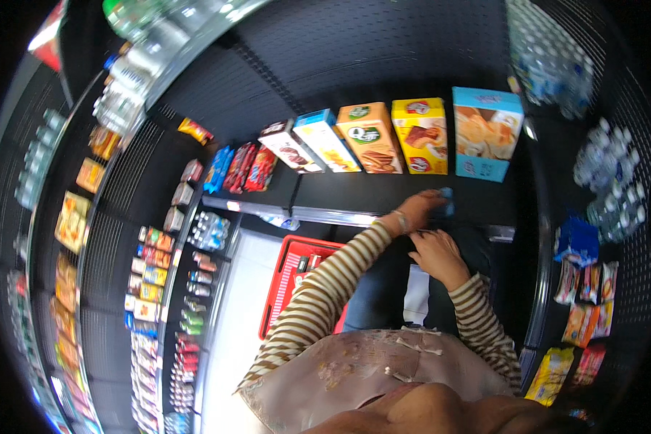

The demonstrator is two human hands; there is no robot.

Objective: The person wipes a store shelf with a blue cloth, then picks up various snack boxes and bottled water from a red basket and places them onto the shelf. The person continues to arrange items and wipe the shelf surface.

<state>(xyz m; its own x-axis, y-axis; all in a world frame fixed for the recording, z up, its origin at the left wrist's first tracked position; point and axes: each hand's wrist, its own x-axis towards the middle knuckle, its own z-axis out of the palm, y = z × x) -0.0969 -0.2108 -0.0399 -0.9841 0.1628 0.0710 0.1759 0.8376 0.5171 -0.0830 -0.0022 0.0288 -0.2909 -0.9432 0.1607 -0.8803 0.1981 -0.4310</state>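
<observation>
My left hand (420,210) is over the front of a black shelf (342,196), its fingers on a small blue item (446,202), blurred, perhaps a cloth or packet. Just below and to the right, my right hand (440,257) has its fingers apart near my left wrist, with nothing seen in it. Behind them on the shelf stand a large light-blue food box (487,133), a yellow box (420,135), an orange box (370,138), a white and blue box (327,141) and a dark and white box (292,146). Red packets (261,169) and blue packets (218,169) lie farther left.
A red shopping basket (271,304) with small packs inside stands on the white floor (233,314) at my left. Shelves of snacks and bottles rise on the left; water bottles (607,157) and a yellow packet (549,376) are on the right shelving. The shelf's metal front edge runs below my left hand.
</observation>
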